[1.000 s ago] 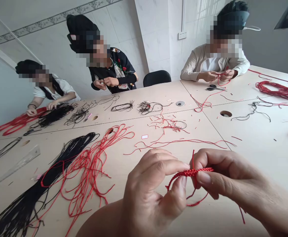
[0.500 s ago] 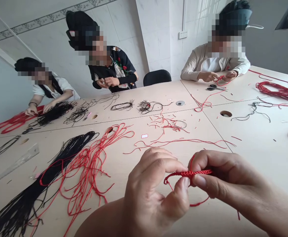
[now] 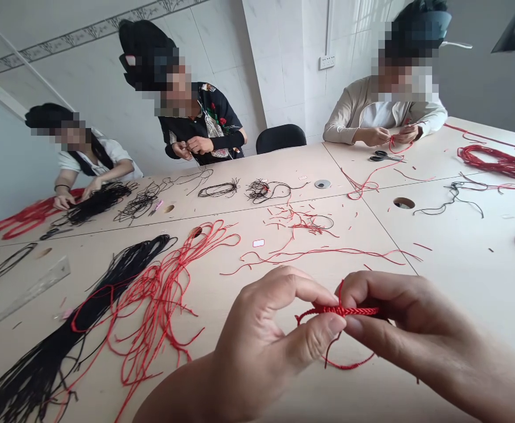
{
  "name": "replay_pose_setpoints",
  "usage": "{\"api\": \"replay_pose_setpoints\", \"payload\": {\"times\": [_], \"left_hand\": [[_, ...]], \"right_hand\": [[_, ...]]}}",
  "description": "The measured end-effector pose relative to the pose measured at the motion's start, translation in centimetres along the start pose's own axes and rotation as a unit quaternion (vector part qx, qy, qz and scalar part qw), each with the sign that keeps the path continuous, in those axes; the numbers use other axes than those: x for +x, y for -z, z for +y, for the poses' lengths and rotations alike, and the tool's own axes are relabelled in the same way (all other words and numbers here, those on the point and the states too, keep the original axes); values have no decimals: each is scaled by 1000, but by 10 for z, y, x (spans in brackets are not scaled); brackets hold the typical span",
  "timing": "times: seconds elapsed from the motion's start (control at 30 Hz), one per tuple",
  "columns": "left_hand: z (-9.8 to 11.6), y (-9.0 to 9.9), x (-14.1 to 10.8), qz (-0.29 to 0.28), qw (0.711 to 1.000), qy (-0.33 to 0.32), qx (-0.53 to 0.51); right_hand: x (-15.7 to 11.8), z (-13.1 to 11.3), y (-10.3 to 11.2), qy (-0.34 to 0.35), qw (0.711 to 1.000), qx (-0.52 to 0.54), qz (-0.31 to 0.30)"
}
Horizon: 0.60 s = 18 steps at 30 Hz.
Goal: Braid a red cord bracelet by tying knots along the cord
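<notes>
A red braided cord band is held between two bare hands, above the near part of the pale, wood-toned worktop. The left hand pinches its tightly wrapped section between thumb and forefinger; the right hand grips the flatter, plaited section beside it with thumb and forefinger. The two thumb tips are close together, and the band runs across between the hands. A thin red cord end rises from it between the forefingers. Its curved lower part hangs below the thumbs, with a thin dark cord end beside it.

To the left, a long bundle of fine black cords runs slantwise toward the near left corner, and a loose heap of red cords lies partly over it. A clear plastic ruler lies near the left edge. Beyond the hands are short red cord offcuts and a small white label with a coloured border. Black-handled scissors lie near the far edge, and an oval coil of red cord lies toward the far right corner. Three people sit along the far edge, their hands at cords or small work.
</notes>
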<state>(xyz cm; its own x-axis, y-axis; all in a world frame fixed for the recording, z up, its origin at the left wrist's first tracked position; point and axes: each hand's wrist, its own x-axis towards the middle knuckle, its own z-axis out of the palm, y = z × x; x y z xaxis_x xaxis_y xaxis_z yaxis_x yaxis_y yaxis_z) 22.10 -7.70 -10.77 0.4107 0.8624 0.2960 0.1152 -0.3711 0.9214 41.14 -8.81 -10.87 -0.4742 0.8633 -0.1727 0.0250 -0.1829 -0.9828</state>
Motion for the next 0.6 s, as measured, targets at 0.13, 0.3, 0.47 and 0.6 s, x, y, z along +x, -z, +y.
{"api": "replay_pose_setpoints", "payload": {"times": [0.13,0.3,0.47,0.6], "left_hand": [[0,0,1,4,1000,15,-7],[-2,1,2,5,1000,3,26],[-5,-3,1,39,995,-62,74],[-10,-8,5,63,998,-25,16]], "right_hand": [[2,5,0,-9,1000,-4,-13],[1,4,-1,49,995,-78,25],[0,8,-4,109,958,-246,101],[0,16,-3,188,903,-359,143]]}}
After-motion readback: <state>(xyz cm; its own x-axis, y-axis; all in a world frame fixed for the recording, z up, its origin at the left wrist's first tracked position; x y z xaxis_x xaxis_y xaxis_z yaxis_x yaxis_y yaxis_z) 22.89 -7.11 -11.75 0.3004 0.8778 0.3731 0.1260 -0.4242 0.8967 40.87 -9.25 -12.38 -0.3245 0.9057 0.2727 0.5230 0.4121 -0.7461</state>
